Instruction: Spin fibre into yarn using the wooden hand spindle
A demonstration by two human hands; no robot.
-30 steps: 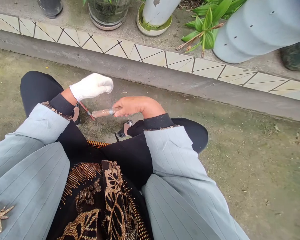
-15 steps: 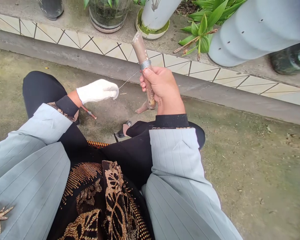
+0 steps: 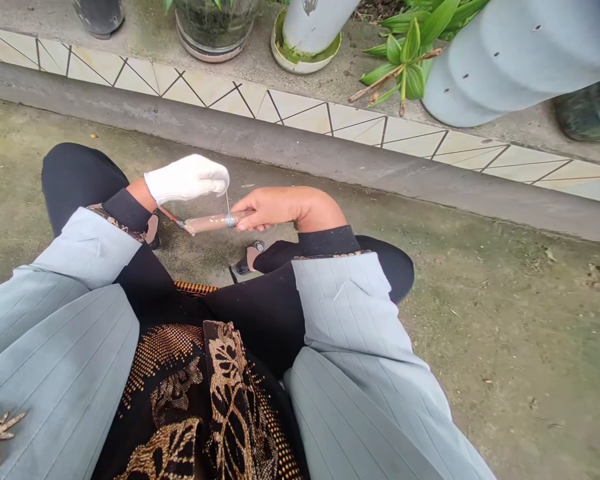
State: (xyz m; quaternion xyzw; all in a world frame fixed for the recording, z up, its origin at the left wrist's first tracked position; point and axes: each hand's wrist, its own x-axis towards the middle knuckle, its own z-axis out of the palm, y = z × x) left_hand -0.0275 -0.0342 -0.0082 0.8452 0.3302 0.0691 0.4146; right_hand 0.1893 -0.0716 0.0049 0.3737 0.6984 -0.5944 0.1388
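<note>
My left hand (image 3: 190, 179), in a white knit glove, is closed on the free end of a thin wire (image 3: 227, 202). The strand runs down taut to a silvery coil (image 3: 230, 221) wound round a brown wooden stick (image 3: 207, 224). My right hand (image 3: 280, 205), bare, grips that stick just right of the coil and covers its other end. The stick lies nearly level, its cut end pointing left below the gloved hand. A thin reddish-brown rod (image 3: 169, 215) shows beyond that end, close to my left foot.
A low ledge with a tiled edge (image 3: 200, 89) crosses in front of me. On it stand a glass jar (image 3: 215, 30), a white pot in a green-stained saucer (image 3: 306, 65), a leafy plant (image 3: 405, 63) and a large pale ribbed container (image 3: 500, 63). Concrete ground (image 3: 500, 320) lies around my feet.
My right hand has lowered and turned the stick from upright to nearly level, bringing it left under my gloved hand. The wire between them now runs steeply down. My left hand moved slightly left.
</note>
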